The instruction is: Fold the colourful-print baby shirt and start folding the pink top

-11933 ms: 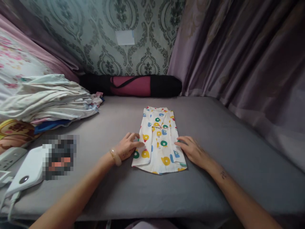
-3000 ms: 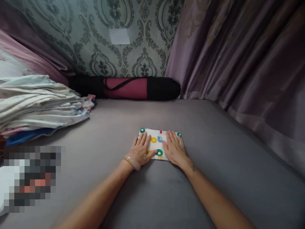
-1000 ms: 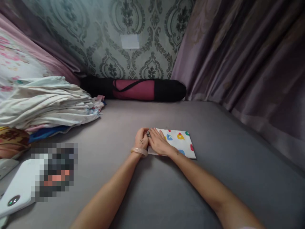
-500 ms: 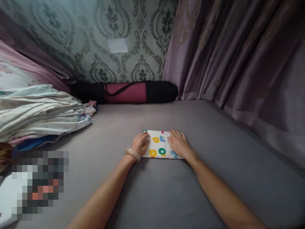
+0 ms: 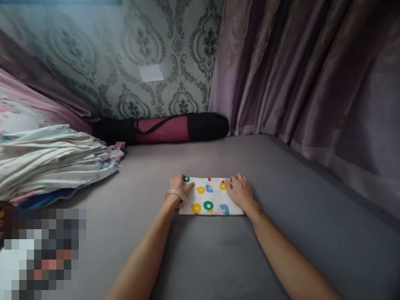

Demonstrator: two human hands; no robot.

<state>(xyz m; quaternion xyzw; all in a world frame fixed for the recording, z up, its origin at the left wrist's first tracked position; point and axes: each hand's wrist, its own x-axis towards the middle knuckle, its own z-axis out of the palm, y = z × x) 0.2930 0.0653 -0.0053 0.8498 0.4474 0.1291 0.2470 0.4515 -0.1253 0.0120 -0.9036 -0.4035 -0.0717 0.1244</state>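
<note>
A small white garment (image 5: 209, 198) printed with yellow, green, blue and red shapes lies folded into a flat rectangle on the grey mattress (image 5: 281, 216). My left hand (image 5: 180, 187), with a pale bangle on its wrist, curls round the garment's left edge. At the opposite edge my right hand (image 5: 240, 192) grips it, fingers bent over the top. Both forearms reach in from the bottom of the view.
A stack of folded light linens (image 5: 53, 160) sits at the left. A black and magenta rolled bag (image 5: 162, 128) lies along the patterned wall. Purple curtains (image 5: 312, 83) hang on the right. A blurred patch covers the lower left corner.
My hands have slid from lying on top of the folded garment out to its left and right edges. The garment now sits a little nearer to me in the view.
</note>
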